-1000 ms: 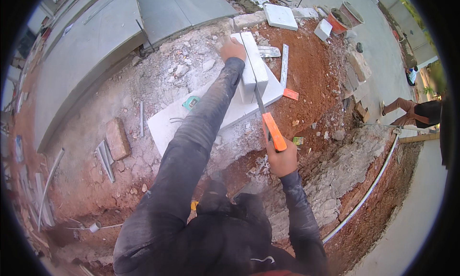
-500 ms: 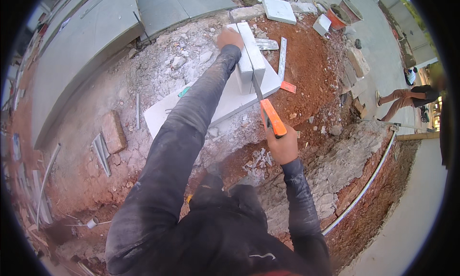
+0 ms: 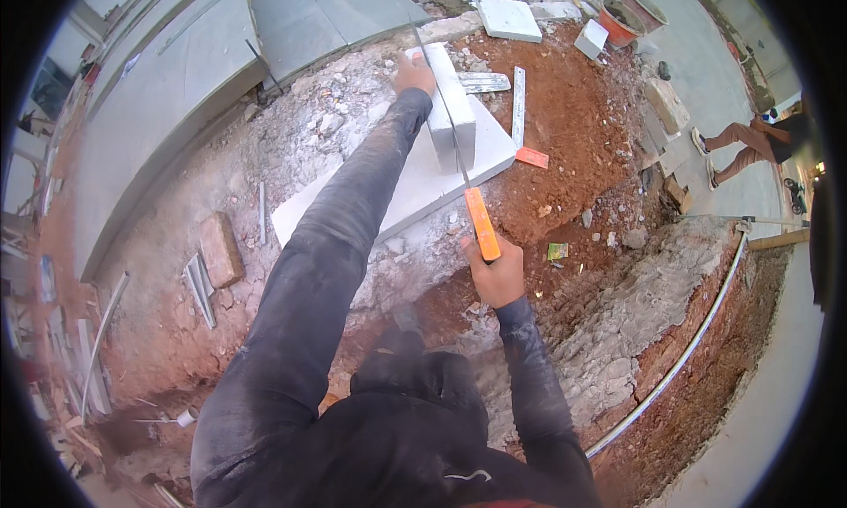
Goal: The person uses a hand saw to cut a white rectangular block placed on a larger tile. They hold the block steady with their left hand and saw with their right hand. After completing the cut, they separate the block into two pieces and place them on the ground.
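A white block (image 3: 465, 111) stands upright on a larger white slab (image 3: 397, 210). My left hand (image 3: 415, 73) is closed at the block's far left edge; its fingertips are partly hidden. In my right hand (image 3: 497, 274) is the orange handle of a hand saw (image 3: 483, 227). The long thin blade runs away from me along the block's near face and top, its tip beyond my left hand. Whether the blade sits inside a cut I cannot tell. Right of the block lies a try square (image 3: 519, 106) with an orange stock, beside a dusty pale flat bar (image 3: 485, 82).
A reddish brick (image 3: 221, 248) and metal strips (image 3: 199, 289) lie left on rubble. Another white slab (image 3: 510, 20), a small white block (image 3: 591, 39) and buckets (image 3: 620, 24) are at the back. A curved pipe (image 3: 678, 353) runs at right. Another person (image 3: 745, 146) stands far right.
The saw handle and my right hand have shifted left and slightly nearer. The blade tip now shows farther past the block. My left hand has moved slightly left and away from the block's top.
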`<state>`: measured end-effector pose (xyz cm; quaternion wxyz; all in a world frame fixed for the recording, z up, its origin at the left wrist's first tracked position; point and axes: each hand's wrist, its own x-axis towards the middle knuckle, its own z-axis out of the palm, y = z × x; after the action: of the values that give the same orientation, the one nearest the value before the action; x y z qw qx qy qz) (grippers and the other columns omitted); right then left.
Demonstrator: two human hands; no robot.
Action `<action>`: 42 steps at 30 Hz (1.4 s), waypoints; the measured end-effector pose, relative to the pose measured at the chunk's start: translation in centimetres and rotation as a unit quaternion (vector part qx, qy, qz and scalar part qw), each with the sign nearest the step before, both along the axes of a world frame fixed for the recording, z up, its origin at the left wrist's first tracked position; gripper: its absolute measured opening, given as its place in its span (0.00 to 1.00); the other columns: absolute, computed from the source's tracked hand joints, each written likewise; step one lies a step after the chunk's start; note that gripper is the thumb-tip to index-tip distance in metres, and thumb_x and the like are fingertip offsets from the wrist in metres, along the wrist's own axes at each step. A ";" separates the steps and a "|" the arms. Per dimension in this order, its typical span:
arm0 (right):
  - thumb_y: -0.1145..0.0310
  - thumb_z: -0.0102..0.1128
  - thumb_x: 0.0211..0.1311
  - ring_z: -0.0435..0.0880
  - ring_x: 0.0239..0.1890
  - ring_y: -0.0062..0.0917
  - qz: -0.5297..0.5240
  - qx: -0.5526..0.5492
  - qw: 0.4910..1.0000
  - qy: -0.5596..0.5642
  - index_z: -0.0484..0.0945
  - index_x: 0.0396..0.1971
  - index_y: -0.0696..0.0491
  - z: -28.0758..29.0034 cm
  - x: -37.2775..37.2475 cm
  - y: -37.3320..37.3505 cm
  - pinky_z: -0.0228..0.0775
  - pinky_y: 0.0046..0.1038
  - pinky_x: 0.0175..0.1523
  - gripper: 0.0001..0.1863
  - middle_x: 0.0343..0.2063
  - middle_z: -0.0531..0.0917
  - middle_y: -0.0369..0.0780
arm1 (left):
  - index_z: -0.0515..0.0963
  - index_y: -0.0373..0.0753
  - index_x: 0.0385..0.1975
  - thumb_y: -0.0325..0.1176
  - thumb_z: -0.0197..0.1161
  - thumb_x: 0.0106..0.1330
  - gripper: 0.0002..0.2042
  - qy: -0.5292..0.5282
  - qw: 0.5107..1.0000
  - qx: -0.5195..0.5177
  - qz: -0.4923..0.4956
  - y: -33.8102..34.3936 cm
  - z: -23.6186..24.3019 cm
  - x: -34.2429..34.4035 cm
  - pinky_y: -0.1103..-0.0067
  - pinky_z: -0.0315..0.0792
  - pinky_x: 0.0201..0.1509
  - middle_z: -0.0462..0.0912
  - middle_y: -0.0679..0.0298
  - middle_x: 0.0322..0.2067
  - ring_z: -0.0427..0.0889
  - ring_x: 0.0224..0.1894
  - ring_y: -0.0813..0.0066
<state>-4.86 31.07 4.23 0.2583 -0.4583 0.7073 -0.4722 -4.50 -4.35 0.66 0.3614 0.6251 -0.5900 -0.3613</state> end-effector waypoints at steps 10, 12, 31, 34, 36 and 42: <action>0.75 0.59 0.57 0.75 0.14 0.36 -0.036 0.022 0.999 0.015 0.78 0.29 0.61 -4.5 2.4 17.3 0.67 0.29 0.24 0.05 0.14 0.75 0.45 | 0.68 0.29 0.58 0.42 0.44 0.67 0.26 -0.019 0.987 -0.148 -0.055 -3.3 -2.4 0.4 0.66 0.62 0.64 0.71 0.36 0.55 0.70 0.60 0.43; 0.74 0.59 0.57 0.76 0.14 0.37 -0.029 0.049 0.997 -0.051 0.77 0.28 0.61 -4.0 1.5 16.4 0.67 0.30 0.24 0.05 0.14 0.75 0.45 | 0.68 0.29 0.57 0.42 0.44 0.67 0.26 -0.110 0.981 -0.149 -0.050 -6.6 -3.0 1.9 0.66 0.63 0.63 0.71 0.36 0.55 0.70 0.59 0.43; 0.74 0.61 0.48 0.78 0.26 0.51 0.007 0.005 1.000 -0.030 0.77 0.30 0.59 -4.0 -2.0 4.0 0.71 0.41 0.31 0.08 0.21 0.78 0.52 | 0.74 0.30 0.52 0.37 0.45 0.65 0.21 -0.404 0.877 -0.216 -0.145 -9.5 -2.8 2.9 0.66 0.68 0.59 0.77 0.40 0.50 0.75 0.55 0.47; 0.74 0.61 0.48 0.78 0.27 0.51 -0.032 0.035 0.995 -0.093 0.78 0.30 0.59 -2.2 -0.8 8.9 0.71 0.41 0.31 0.08 0.22 0.78 0.52 | 0.77 0.31 0.48 0.35 0.45 0.64 0.20 -0.510 0.808 -0.221 -0.195 -5.5 -1.6 1.2 0.67 0.69 0.59 0.77 0.41 0.50 0.77 0.53 0.48; 0.74 0.61 0.48 0.79 0.28 0.50 -0.035 0.093 0.992 -0.075 0.79 0.33 0.59 -1.9 0.4 15.5 0.71 0.41 0.31 0.10 0.23 0.79 0.52 | 0.76 0.30 0.49 0.35 0.45 0.65 0.20 -0.442 0.857 -0.205 -0.166 -4.7 -2.5 1.6 0.67 0.69 0.59 0.77 0.41 0.49 0.77 0.52 0.47; 0.73 0.61 0.48 0.80 0.28 0.49 -0.012 0.025 1.000 -0.011 0.79 0.32 0.58 -4.1 -1.4 5.9 0.72 0.42 0.32 0.09 0.23 0.80 0.51 | 0.74 0.30 0.51 0.37 0.43 0.67 0.21 -0.303 0.921 -0.209 -0.124 -8.9 -3.8 2.7 0.67 0.67 0.61 0.73 0.39 0.54 0.75 0.56 0.45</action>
<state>-6.25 37.01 0.11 0.2718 -0.4378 0.7212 -0.4629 -1.78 -13.29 -3.12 0.2401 0.5369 -0.8062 -0.0647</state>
